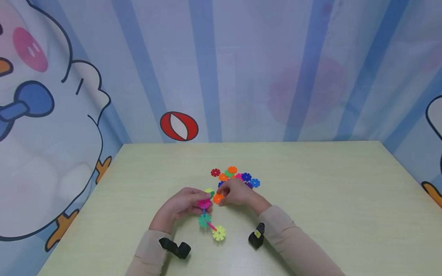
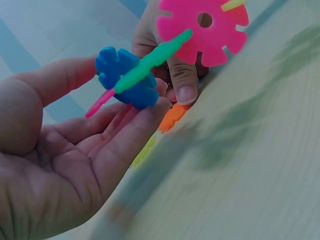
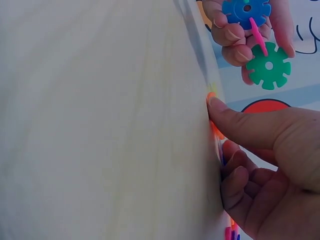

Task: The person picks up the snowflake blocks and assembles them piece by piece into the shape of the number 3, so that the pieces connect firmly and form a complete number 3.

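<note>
While left hand point(image 1: 184, 201) pinches linked discs point(image 1: 204, 220) | right hand point(image 1: 238, 192) pinches orange disc point(image 1: 217, 198) | table point(image 1: 328, 180) beneath

Between my left hand point(image 1: 184, 201) and my right hand point(image 1: 238, 191) only a narrow gap is showing, and the orange disc point(image 1: 218, 198) I'm pinching is taking up most of it. The chain point(image 1: 204, 221) in my left hand is jutting toward me, blocking part of the space between my forearms. Just beyond my right hand, the pile point(image 1: 239, 176) is standing in the way. Wide passage is opening over the counter point(image 1: 338, 191) on both sides, while the backdrop point(image 1: 248, 76) is closing the far edge.
</note>
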Available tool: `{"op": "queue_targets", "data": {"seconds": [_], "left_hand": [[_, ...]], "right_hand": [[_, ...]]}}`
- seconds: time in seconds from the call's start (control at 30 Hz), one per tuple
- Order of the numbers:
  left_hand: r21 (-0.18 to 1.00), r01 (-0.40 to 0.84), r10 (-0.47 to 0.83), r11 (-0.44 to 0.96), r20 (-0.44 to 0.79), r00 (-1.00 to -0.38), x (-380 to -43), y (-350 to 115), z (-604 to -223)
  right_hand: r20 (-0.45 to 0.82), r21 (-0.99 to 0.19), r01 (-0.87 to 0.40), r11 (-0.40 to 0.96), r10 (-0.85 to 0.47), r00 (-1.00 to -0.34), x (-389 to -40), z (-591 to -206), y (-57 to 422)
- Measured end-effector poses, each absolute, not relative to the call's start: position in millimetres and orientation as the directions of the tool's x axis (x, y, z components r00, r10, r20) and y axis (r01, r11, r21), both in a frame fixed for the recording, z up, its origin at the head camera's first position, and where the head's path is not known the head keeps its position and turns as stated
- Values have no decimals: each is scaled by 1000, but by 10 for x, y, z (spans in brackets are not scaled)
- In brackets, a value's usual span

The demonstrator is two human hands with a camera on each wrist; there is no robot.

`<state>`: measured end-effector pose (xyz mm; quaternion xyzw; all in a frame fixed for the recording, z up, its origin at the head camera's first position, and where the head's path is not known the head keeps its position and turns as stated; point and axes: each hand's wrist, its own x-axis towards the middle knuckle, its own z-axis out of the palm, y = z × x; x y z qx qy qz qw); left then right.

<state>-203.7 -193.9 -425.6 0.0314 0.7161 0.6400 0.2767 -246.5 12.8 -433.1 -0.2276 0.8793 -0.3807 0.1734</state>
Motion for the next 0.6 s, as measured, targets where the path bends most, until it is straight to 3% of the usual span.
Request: {"op": "queue_targets", "data": {"seconds": [0.37,0.6], "left_hand": [[939,-294,410,176,-341,-846,-2042,-1930,-4276],[938,-301,413,173,-346,-842,-2054,-1899,-4314]], "right_hand": [[-105,-761,-283,584,-541,-835,-2443,-4346,176],[-122,-853,-173,492,-511,-851,-2421,-4382,296]]}}
